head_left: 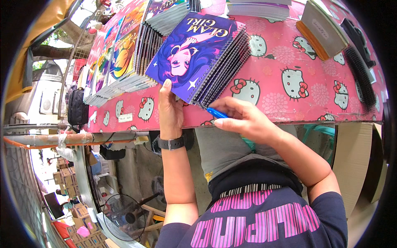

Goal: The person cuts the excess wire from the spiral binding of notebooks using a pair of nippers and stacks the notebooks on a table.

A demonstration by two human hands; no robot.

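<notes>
A stack of spiral notebooks (pixel 178 53) with purple illustrated covers lies at the table's near edge, black wire bindings along its right side. My left hand (pixel 170 108), a black watch on its wrist, grips the near left corner, thumb against the top cover; its other fingers are partly hidden by the stack. My right hand (pixel 240 116) is closed around a slim blue tool (pixel 217 113), its exact kind unclear. The tool's tip is at the near end of the wire bindings.
More spiral notebooks (pixel 124 53) stand in piles at the left and back of the pink patterned table (pixel 277 107). At the right lie a wooden-backed block (pixel 312 39) and a black brush (pixel 359 78). A fan (pixel 124 217) stands below left, and a black pouch (pixel 77 106) hangs beside the table.
</notes>
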